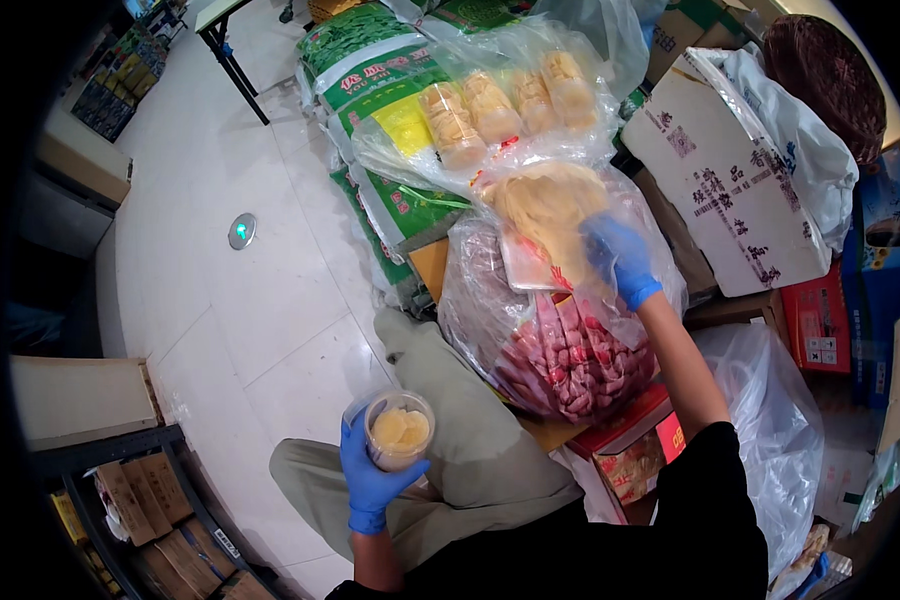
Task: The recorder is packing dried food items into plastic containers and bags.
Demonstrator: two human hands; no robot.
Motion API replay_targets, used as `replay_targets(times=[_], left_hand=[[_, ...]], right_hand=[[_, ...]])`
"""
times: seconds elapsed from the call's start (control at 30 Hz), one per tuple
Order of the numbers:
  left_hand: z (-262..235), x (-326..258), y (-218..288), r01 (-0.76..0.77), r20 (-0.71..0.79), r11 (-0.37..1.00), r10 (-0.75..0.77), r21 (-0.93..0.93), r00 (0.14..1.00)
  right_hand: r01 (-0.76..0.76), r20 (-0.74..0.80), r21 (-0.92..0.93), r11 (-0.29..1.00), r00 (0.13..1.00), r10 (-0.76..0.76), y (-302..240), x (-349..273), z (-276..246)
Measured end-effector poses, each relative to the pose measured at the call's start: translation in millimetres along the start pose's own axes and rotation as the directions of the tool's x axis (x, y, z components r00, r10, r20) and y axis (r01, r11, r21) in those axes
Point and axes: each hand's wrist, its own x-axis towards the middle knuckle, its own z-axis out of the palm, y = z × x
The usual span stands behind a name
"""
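My left hand (372, 478), in a blue glove, is wrapped round a clear round plastic jar (398, 463) above my lap. Pale yellow round slices (400, 428) show through the jar's open top. My right hand (622, 258), also gloved in blue, reaches to the right side of an opened clear bag of pale yellow slices (545, 205). Its fingers are blurred and partly hidden, so I cannot make out whether they grip anything. Beyond that bag, several filled clear jars (452, 125) lie side by side on clear plastic.
A big clear bag of small red-pink packets (575, 360) lies beneath the slices. Green printed sacks (390, 185) are stacked behind. On the right lean a white foam box (730, 180) and a blue carton (885, 270). A dark shelf with cardboard boxes (175, 515) stands lower left.
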Motion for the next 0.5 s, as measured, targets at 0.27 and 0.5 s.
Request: replay_targets(times=[0.27, 0.5], left_hand=[[4.2, 6.0, -2.2, 0.01, 0.027, 1.0, -0.009, -0.026, 1.0], [2.0, 3.0, -9.1, 0.056, 0.019, 0.997, -0.055, -0.047, 0.998]], right_hand=[[0.258, 0.182, -0.345, 0.903, 0.962, -0.205, 7.7, 15.6, 1.3], [0.315, 0.202, -0.213, 0.925, 0.94, -0.274, 2.6, -1.3, -0.3]])
